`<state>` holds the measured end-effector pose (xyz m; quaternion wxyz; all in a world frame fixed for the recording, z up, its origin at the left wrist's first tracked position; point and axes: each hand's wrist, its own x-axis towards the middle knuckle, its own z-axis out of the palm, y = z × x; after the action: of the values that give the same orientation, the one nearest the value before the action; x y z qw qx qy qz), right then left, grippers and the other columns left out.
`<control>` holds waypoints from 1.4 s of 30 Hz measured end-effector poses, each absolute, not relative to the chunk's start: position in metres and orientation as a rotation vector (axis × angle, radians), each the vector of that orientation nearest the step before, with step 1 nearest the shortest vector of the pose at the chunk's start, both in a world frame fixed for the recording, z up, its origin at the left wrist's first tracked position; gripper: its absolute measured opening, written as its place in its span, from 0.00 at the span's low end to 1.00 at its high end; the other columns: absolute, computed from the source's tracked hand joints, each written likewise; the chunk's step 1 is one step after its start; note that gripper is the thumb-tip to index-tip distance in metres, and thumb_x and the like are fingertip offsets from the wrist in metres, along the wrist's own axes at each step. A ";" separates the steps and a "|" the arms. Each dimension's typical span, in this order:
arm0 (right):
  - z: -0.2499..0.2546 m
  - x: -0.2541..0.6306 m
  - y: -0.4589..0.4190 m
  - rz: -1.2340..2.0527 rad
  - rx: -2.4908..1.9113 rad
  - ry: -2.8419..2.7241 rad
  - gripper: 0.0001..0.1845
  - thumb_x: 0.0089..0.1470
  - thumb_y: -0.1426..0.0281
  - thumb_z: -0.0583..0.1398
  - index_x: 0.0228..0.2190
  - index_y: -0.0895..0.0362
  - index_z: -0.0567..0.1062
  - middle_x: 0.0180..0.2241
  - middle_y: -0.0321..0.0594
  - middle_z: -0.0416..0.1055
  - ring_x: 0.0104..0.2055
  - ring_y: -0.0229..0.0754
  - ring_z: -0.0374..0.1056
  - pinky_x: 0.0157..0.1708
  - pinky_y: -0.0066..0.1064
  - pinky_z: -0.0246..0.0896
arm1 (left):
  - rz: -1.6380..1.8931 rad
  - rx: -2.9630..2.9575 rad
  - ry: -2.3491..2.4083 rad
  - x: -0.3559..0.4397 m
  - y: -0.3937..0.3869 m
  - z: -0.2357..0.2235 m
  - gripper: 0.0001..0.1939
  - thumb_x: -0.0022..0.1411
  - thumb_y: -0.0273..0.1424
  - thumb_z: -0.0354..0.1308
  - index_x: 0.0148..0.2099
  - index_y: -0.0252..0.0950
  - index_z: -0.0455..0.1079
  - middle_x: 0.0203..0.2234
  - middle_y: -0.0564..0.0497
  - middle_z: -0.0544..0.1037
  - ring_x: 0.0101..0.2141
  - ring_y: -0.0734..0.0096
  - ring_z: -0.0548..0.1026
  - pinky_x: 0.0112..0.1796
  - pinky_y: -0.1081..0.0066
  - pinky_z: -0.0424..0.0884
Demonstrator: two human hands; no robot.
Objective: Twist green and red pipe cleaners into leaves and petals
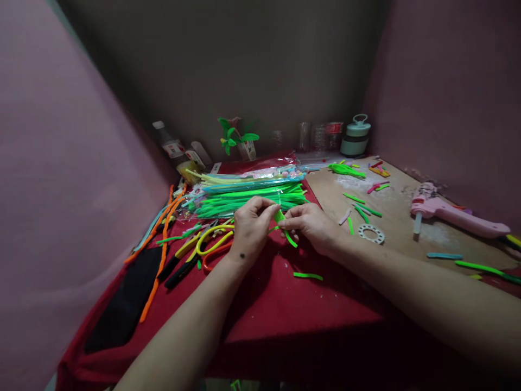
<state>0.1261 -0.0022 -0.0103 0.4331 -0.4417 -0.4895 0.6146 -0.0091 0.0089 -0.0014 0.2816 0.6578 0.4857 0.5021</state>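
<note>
Between my two hands is a bright green pipe cleaner piece (290,238), its lower end hanging free over the red cloth. My left hand (253,225) pinches its upper part with thumb and forefinger. Close beside it, my right hand (311,225) has its fingertips closed on the same green piece; part of it is hidden behind the fingers. A short green pipe cleaner strip (308,276) lies on the cloth below my hands. Just past my hands rest bundles of green pipe cleaners (252,198) in clear plastic bags.
Scissors with yellow handles (215,239) and orange pipe cleaners (161,255) lie left, near a black flat piece (126,298). On the board at right are a pink glue gun (459,214), a white ring (371,233) and cut strips. Bottles (173,144) and a lidded jar (355,136) stand at the back.
</note>
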 end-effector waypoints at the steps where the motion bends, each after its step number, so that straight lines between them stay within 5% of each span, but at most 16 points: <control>1: -0.011 0.127 -0.002 1.535 -1.086 -1.209 0.14 0.37 0.72 0.63 0.11 0.57 0.63 0.10 0.31 0.58 0.12 0.30 0.52 0.15 0.26 0.42 | 1.278 1.665 1.278 -0.010 0.010 0.000 0.07 0.51 0.34 0.59 0.26 0.35 0.70 0.20 0.54 0.71 0.23 0.74 0.66 0.28 0.72 0.61; 11: -0.015 0.131 0.003 1.717 -0.884 -1.059 0.07 0.39 0.71 0.63 0.18 0.60 0.69 0.16 0.34 0.65 0.17 0.31 0.58 0.19 0.26 0.52 | 1.225 1.469 1.200 -0.012 0.009 0.005 0.13 0.48 0.38 0.62 0.23 0.33 0.69 0.14 0.58 0.64 0.18 0.81 0.58 0.22 0.75 0.55; 23: -0.018 0.133 0.010 1.886 -0.839 -0.808 0.05 0.41 0.75 0.63 0.21 0.60 0.70 0.18 0.36 0.68 0.19 0.34 0.63 0.23 0.29 0.58 | 1.087 1.164 0.997 -0.013 0.009 0.000 0.14 0.42 0.33 0.67 0.27 0.32 0.67 0.20 0.55 0.70 0.21 0.80 0.66 0.25 0.77 0.61; 42: -0.014 0.132 0.006 1.632 -0.965 -1.084 0.14 0.32 0.67 0.68 0.15 0.60 0.68 0.12 0.32 0.63 0.13 0.31 0.58 0.16 0.25 0.51 | 1.073 1.367 1.147 -0.012 0.005 0.006 0.15 0.48 0.40 0.62 0.29 0.33 0.68 0.18 0.56 0.68 0.17 0.80 0.63 0.21 0.76 0.58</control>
<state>0.1320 0.0061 -0.0140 0.4605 -0.3922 -0.4406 0.6633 -0.0121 0.0053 0.0057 0.5053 0.5666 0.4753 0.4446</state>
